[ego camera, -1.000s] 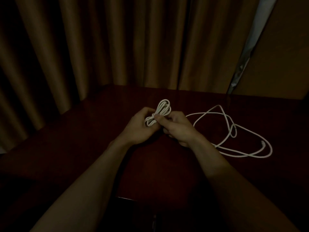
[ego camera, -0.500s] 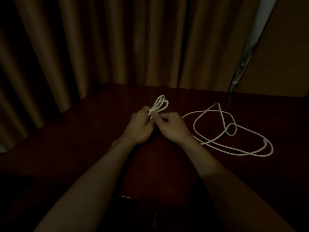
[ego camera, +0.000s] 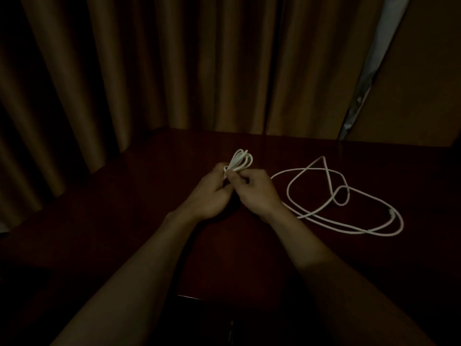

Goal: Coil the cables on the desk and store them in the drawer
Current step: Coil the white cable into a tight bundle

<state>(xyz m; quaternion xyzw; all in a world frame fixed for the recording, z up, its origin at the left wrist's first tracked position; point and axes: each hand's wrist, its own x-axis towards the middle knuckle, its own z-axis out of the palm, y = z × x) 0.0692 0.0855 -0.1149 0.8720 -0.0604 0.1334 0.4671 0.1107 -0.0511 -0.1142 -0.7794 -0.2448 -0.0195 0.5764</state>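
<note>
Left hand (ego camera: 209,193) grips white coil (ego camera: 240,161), right hand (ego camera: 254,193) pinches its waist — securing bundle, probably; loose cable (ego camera: 344,203) right of coil next.

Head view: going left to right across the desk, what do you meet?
From the left: left hand → right hand, both pinching the coiled white cable bundle → loose white cable loops.

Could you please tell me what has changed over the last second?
The right hand shifted slightly left, closer to the left hand, and the coil they pinch looks narrower. The loose cable on the desk rearranged: its loop nearest the hands widened. Both hands kept their hold on the coil, and the loose cable's far end stayed put.
</note>
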